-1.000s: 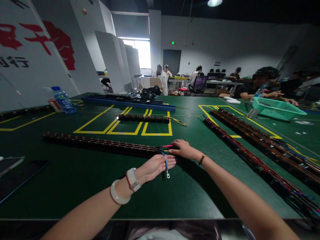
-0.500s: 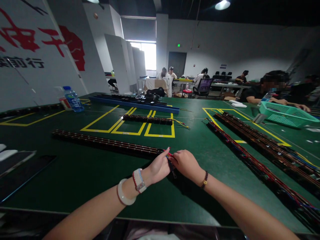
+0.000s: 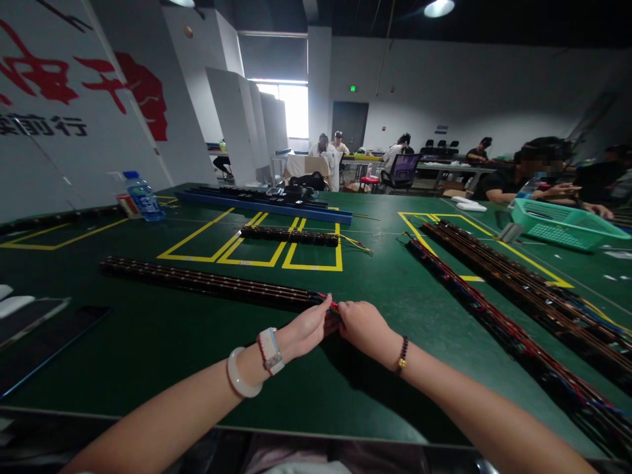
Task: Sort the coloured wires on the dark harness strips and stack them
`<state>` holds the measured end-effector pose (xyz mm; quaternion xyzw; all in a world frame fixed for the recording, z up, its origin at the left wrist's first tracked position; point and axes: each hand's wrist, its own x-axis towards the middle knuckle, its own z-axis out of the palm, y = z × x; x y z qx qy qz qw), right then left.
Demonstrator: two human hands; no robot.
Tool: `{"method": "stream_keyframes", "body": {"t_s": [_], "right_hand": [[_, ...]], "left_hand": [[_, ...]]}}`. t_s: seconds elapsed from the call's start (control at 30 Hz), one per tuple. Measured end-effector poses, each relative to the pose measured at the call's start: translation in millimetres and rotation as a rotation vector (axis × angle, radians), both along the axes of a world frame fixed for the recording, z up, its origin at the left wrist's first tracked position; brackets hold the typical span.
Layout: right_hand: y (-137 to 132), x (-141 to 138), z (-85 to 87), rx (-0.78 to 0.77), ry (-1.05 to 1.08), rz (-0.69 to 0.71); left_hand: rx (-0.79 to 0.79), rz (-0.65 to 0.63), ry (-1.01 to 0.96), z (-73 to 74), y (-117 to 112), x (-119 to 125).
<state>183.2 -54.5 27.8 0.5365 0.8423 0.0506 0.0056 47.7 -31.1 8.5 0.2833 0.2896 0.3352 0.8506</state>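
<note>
A long dark bar assembly (image 3: 212, 282) with copper-coloured strips lies slantwise on the green table, its right end reaching my hands. Red and other coloured wires (image 3: 334, 306) come out of that end. My left hand (image 3: 309, 327), thumb raised along the wires, is closed around them right beside the bar's end. Just to its right, my right hand (image 3: 366, 331) is closed with its fingertips pinching the same wires. The wires' far ends are hidden by the fingers.
A shorter bar with yellow leads (image 3: 291, 236) lies inside yellow tape outlines. Several long wired bars (image 3: 494, 316) run along the right, near a green basket (image 3: 557, 227). A blue tray (image 3: 326, 214), a bottle (image 3: 144, 197) and a dark flat panel (image 3: 54, 345) are also there. A co-worker (image 3: 533, 174) sits at right.
My right hand has turned slightly and its fingers have drawn tighter on the wires. A dark piece and small metal end that hung below my hands are no longer visible.
</note>
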Motion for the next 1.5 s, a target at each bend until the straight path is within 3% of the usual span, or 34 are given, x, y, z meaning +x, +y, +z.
{"method": "stream_keyframes", "body": {"t_s": [0.13,0.27,0.47,0.6,0.77,0.83,0.97,1.1,1.17,1.33,1.4,1.5], "right_hand": [[9.9,8.3,-1.8,0.043,-0.14,0.192],[13.7,8.1,-1.8,0.107,-0.254,0.294],[7.6,6.4,-5.3,0.223,-0.299,0.282],[0.6,11.1,-21.2,0.367,-0.254,0.232],[-4.5,7.1,-37.4,0.452,-0.225,0.194],[-6.9,5.8,-29.2,0.404,-0.169,0.175],[-6.4,15.2,9.3,0.146,0.031,0.112],[10.5,37.6,32.7,-0.075,0.24,-0.088],[20.7,47.3,29.5,-0.197,0.379,-0.143],[34.1,56.6,5.2,-0.571,0.676,-0.131],[36.5,57.5,-1.2,-0.631,0.737,-0.117],[41.7,59.1,-5.2,-0.575,0.821,-0.105]], "left_hand": [[-0.041,0.021,-0.047,1.1,-0.7,2.7],[-0.094,0.183,-0.044,-0.2,-4.9,11.5],[-0.096,0.332,-0.05,-4.5,-10.0,24.5],[-0.029,0.391,-0.063,-8.0,-10.9,31.2],[-0.023,0.357,-0.046,-13.8,-8.2,30.7],[0.0,0.327,-0.046,-16.7,-6.9,27.9],[0.046,0.268,-0.015,-20.3,-6.7,22.0],[0.046,0.216,-0.026,-16.4,-8.6,18.9],[0.029,0.215,-0.018,-13.7,-9.1,18.5],[0.025,0.187,0.03,-14.5,-8.0,17.1],[0.035,0.17,0.041,-16.1,-7.5,15.8],[0.052,0.133,0.023,-16.5,-7.3,13.8]]}}
